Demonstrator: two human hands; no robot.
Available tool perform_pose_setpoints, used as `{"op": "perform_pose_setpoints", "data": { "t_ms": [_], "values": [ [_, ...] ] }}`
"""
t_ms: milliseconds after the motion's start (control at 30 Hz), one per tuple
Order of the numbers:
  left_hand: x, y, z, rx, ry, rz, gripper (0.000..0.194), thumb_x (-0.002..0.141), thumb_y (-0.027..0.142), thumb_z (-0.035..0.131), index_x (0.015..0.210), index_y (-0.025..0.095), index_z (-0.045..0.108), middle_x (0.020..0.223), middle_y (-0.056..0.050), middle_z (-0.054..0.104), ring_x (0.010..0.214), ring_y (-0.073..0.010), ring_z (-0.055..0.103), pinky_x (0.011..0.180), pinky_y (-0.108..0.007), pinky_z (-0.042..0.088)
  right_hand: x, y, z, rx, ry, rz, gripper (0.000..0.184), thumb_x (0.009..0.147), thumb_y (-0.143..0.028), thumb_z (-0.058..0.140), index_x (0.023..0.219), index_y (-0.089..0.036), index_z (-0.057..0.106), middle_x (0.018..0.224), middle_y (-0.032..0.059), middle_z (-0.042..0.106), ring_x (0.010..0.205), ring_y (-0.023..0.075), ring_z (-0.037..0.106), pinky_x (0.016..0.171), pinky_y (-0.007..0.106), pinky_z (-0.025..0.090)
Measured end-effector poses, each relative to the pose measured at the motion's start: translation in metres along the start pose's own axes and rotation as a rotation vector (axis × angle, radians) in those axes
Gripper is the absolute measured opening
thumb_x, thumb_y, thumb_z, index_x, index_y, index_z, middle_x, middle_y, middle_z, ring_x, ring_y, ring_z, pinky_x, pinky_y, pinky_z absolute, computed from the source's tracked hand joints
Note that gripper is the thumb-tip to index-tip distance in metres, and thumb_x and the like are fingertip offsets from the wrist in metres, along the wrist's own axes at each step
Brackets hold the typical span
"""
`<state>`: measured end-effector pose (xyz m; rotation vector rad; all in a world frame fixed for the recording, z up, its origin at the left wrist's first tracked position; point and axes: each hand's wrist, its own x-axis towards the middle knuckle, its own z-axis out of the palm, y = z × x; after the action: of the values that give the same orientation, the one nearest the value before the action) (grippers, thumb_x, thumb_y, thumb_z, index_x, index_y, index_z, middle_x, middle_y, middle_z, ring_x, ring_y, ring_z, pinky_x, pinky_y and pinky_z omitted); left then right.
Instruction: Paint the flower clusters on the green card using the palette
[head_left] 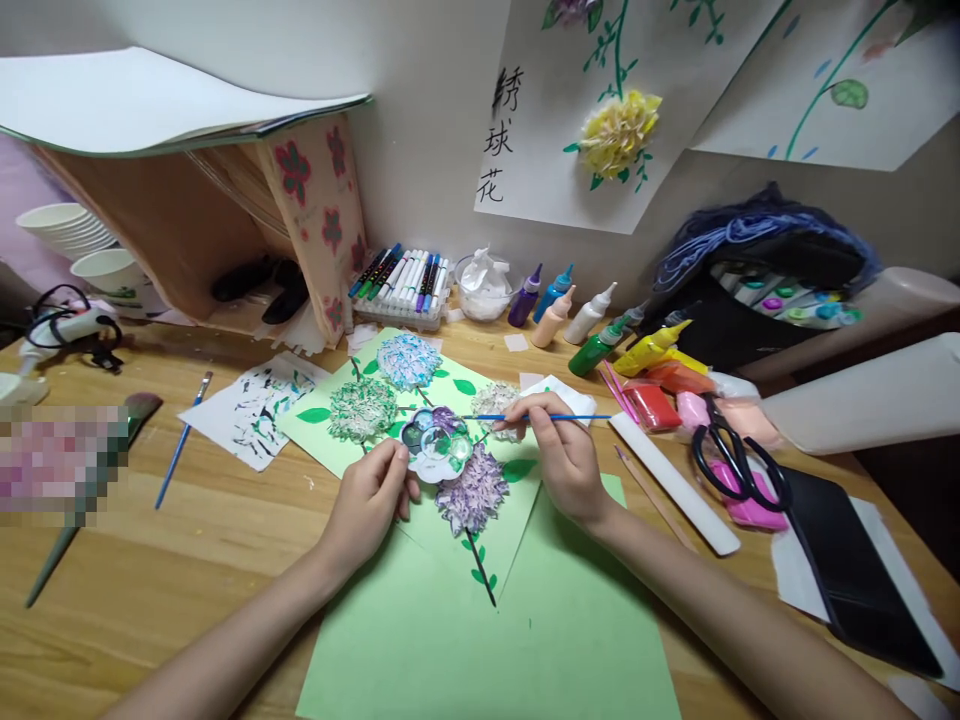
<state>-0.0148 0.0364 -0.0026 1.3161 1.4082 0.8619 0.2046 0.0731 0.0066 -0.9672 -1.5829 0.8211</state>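
My left hand (375, 488) pinches the edge of a small white paint palette (435, 466), whose round wells carry green, purple and dark paint. In my right hand (561, 455) is a thin blue paintbrush (559, 416), its tip pointing left at the palette's right side. Both hands are over a light green sheet (420, 520) bearing raised paper flowers: a blue one (409, 360) at the top, a green one (363, 408) on the left, a purple one (474, 490) below the palette, and a pale one (496, 402) partly behind my right hand. Painted leaves and stems surround them.
A second green sheet (480, 650) lies nearest me. Paint bottles (551, 293), markers (401, 285) and a tissue-filled bowl (484, 288) line the back. To the right are black scissors (739, 465) and a black tablet-like slab (862, 570); a paint-smeared paper (255, 410) is left.
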Motion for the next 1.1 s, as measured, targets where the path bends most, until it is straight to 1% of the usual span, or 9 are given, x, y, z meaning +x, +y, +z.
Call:
{"op": "perform_pose_setpoints", "data": {
  "t_ms": [133, 267, 433, 567, 733, 833, 967, 1100],
  "values": [
    [0.001, -0.001, 0.0, 0.014, -0.005, 0.009, 0.034, 0.095, 0.043, 0.04, 0.069, 0.02, 0.043, 0.058, 0.003, 0.06, 0.045, -0.0091, 0.05, 0.051, -0.022, 0.038, 0.0, 0.004, 0.003, -0.157, -0.055, -0.156, 0.022, 0.097, -0.02, 0.038, 0.09, -0.023, 0.059, 0.084, 0.0023, 0.063, 0.082, 0.016, 0.058, 0.075, 0.033, 0.044],
    [0.001, -0.003, -0.001, 0.028, -0.023, 0.01, 0.034, 0.095, 0.042, 0.039, 0.07, 0.02, 0.043, 0.058, 0.004, 0.06, 0.046, -0.009, 0.051, 0.052, -0.022, 0.039, -0.004, 0.006, 0.003, -0.169, -0.055, -0.203, 0.023, 0.096, -0.017, 0.037, 0.093, -0.024, 0.058, 0.084, 0.0013, 0.062, 0.082, 0.0154, 0.057, 0.076, 0.033, 0.043],
    [0.0, -0.003, -0.001, 0.037, -0.03, 0.005, 0.035, 0.095, 0.043, 0.039, 0.069, 0.021, 0.042, 0.058, 0.004, 0.06, 0.046, -0.0091, 0.051, 0.053, -0.022, 0.039, -0.005, 0.007, 0.005, -0.155, -0.069, -0.175, 0.023, 0.096, -0.017, 0.037, 0.094, -0.024, 0.059, 0.086, 0.0016, 0.063, 0.082, 0.0158, 0.058, 0.077, 0.034, 0.044],
    [0.0, -0.003, -0.001, 0.04, -0.028, 0.008, 0.034, 0.095, 0.043, 0.038, 0.069, 0.021, 0.042, 0.059, 0.003, 0.06, 0.047, -0.0099, 0.051, 0.053, -0.023, 0.039, -0.004, 0.007, 0.005, -0.14, -0.042, -0.152, 0.023, 0.096, -0.02, 0.038, 0.095, -0.025, 0.061, 0.086, 0.0027, 0.061, 0.083, 0.0175, 0.058, 0.076, 0.035, 0.045],
    [0.001, -0.003, -0.001, 0.037, -0.031, 0.01, 0.034, 0.095, 0.043, 0.039, 0.07, 0.021, 0.043, 0.059, 0.003, 0.06, 0.047, -0.0097, 0.051, 0.053, -0.022, 0.039, -0.004, 0.005, 0.005, -0.07, -0.013, -0.129, 0.023, 0.097, -0.021, 0.039, 0.095, -0.025, 0.062, 0.089, 0.0021, 0.062, 0.079, 0.0149, 0.057, 0.072, 0.032, 0.047],
    [0.001, -0.003, -0.001, 0.045, -0.03, 0.016, 0.034, 0.095, 0.042, 0.039, 0.07, 0.021, 0.043, 0.059, 0.003, 0.06, 0.046, -0.01, 0.051, 0.053, -0.023, 0.039, -0.004, 0.004, 0.005, -0.023, 0.01, -0.09, 0.023, 0.097, -0.023, 0.039, 0.094, -0.025, 0.062, 0.09, 0.0026, 0.063, 0.078, 0.0148, 0.058, 0.069, 0.031, 0.047],
    [0.001, -0.003, -0.001, 0.041, -0.028, 0.016, 0.033, 0.095, 0.042, 0.04, 0.07, 0.021, 0.043, 0.059, 0.003, 0.06, 0.047, -0.0103, 0.051, 0.053, -0.023, 0.039, -0.002, 0.001, 0.005, 0.021, 0.066, -0.031, 0.024, 0.097, -0.028, 0.04, 0.091, -0.023, 0.062, 0.085, 0.0024, 0.064, 0.077, 0.0148, 0.061, 0.067, 0.03, 0.048],
    [0.001, -0.002, -0.002, 0.022, -0.027, 0.002, 0.032, 0.094, 0.042, 0.04, 0.07, 0.022, 0.043, 0.059, 0.004, 0.06, 0.047, -0.0108, 0.051, 0.052, -0.023, 0.039, 0.004, -0.003, -0.002, 0.119, 0.143, 0.081, 0.027, 0.097, -0.036, 0.042, 0.087, -0.022, 0.063, 0.077, 0.0015, 0.065, 0.072, 0.0143, 0.063, 0.063, 0.029, 0.048]
  ]
}}
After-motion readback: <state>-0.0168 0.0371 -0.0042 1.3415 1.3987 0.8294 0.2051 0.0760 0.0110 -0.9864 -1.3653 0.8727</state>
